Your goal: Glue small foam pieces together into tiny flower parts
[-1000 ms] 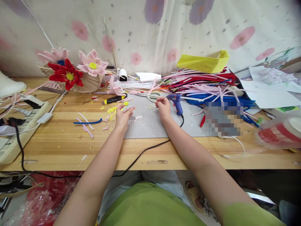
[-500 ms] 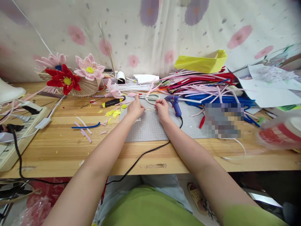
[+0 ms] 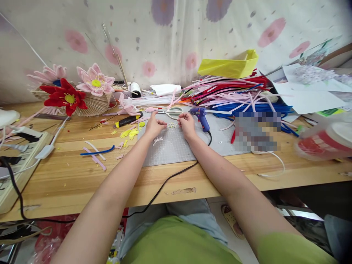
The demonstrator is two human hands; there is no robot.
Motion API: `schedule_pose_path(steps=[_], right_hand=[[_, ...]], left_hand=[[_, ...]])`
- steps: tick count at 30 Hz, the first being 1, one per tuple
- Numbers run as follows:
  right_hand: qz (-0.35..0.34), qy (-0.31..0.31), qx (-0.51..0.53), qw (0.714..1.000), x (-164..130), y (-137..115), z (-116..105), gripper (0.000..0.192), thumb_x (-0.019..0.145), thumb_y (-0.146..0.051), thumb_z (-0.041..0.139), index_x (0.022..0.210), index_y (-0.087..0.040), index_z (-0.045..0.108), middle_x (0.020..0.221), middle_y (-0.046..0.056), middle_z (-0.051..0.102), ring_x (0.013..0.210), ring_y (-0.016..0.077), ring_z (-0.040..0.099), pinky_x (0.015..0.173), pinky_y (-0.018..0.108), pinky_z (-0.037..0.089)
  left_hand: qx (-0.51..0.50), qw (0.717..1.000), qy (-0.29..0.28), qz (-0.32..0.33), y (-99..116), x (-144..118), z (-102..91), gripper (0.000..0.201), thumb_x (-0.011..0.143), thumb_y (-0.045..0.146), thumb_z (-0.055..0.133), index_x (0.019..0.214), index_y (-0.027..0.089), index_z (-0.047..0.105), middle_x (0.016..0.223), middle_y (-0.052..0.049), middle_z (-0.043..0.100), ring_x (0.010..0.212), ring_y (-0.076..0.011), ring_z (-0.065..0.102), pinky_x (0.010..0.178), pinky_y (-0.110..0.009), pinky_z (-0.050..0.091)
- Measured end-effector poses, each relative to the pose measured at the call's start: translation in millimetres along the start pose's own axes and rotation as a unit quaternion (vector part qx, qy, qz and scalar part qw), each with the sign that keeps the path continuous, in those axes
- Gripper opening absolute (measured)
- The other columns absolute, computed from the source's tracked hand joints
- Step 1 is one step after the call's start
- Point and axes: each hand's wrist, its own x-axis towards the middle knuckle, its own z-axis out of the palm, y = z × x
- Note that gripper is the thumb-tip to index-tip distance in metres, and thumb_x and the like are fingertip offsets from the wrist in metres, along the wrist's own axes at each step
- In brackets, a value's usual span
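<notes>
My left hand point(image 3: 156, 126) is over the grey cutting mat point(image 3: 165, 156), thumb stretched right and index finger pointing forward, close to a pink fuzzy petal point(image 3: 150, 109). My right hand point(image 3: 187, 125) has its fingers curled into a pinch; whatever lies between the tips is too small to make out. Thin pale yellow pieces point(image 3: 172, 125) lie scattered on the mat between both hands. Just beyond them rest scissors point(image 3: 176, 112) with pale handles. A purple glue gun point(image 3: 202, 118) lies right of my right hand. Short whitish pieces point(image 3: 157, 140) sit near my left wrist.
Pipe cleaners point(image 3: 231, 95) in pink, red and blue are heaped at the back right. Fuzzy flowers point(image 3: 68, 99) stand back left, above a power strip point(image 3: 24, 157). A black cord point(image 3: 170, 179) crosses the front. A cup point(image 3: 321, 141) stands far right.
The whole view has shifted slightly. My left hand has drawn a little away from the scissors, and the whitish pieces near its wrist show more. My right hand keeps its pinch.
</notes>
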Motion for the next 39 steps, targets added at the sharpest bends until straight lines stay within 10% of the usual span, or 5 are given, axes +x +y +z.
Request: schedule_pose_path(steps=[11, 23, 28, 33, 39], right_hand=[[-0.017, -0.024, -0.012, 0.999, 1, 4, 1, 0.017, 0.063, -0.012, 0.042, 0.076, -0.023, 0.045, 0.068, -0.002, 0.053, 0.055, 0.0112, 0.046, 0.055, 0.027, 0.038], [-0.027, -0.034, -0.055, 0.998, 4, 9, 1, 0.013, 0.069, -0.018, 0.044, 0.08, -0.024, 0.046, 0.074, 0.001, 0.055, 0.063, 0.0145, 0.052, 0.059, 0.03, 0.04], [-0.016, -0.03, -0.048, 0.998, 5, 9, 1, 0.012, 0.068, -0.017, 0.046, 0.079, -0.024, 0.047, 0.074, 0.001, 0.055, 0.064, 0.0151, 0.053, 0.061, 0.031, 0.042], [-0.018, -0.027, -0.026, 0.999, 6, 8, 2, 0.013, 0.067, -0.015, 0.046, 0.076, -0.024, 0.045, 0.072, 0.0, 0.054, 0.061, 0.0138, 0.05, 0.057, 0.029, 0.041], [-0.023, -0.023, -0.029, 0.999, 2, 7, 1, 0.015, 0.065, -0.013, 0.045, 0.076, -0.023, 0.046, 0.071, -0.001, 0.053, 0.061, 0.0139, 0.05, 0.06, 0.03, 0.042]], left_hand=[[-0.072, 0.997, 0.032, 0.009, 1, -15, 0.5, 0.087, 0.054, 0.0, 0.068, 0.134, 0.017, 0.038, 0.07, 0.004, 0.062, 0.065, -0.0126, 0.061, 0.074, -0.027, 0.045], [-0.045, 0.997, 0.049, 0.049, 12, -17, 5.9, 0.107, 0.047, -0.006, 0.072, 0.139, 0.033, 0.035, 0.137, -0.011, 0.047, 0.081, -0.0149, 0.064, 0.078, -0.028, 0.048], [-0.12, 0.991, 0.045, 0.048, 4, -14, 2.0, 0.098, 0.052, -0.003, 0.072, 0.136, 0.033, 0.037, 0.125, -0.008, 0.055, 0.087, -0.0137, 0.065, 0.081, -0.027, 0.048], [-0.201, 0.963, 0.176, 0.027, -6, -11, -11.9, 0.061, 0.067, 0.01, 0.067, 0.124, 0.022, 0.048, 0.081, 0.001, 0.062, 0.067, -0.0091, 0.063, 0.074, -0.025, 0.051], [-0.222, 0.963, 0.148, 0.023, -14, -31, -19.5, 0.044, 0.068, 0.012, 0.065, 0.111, 0.016, 0.058, 0.073, 0.0, 0.065, 0.067, -0.0123, 0.065, 0.076, -0.029, 0.052]])
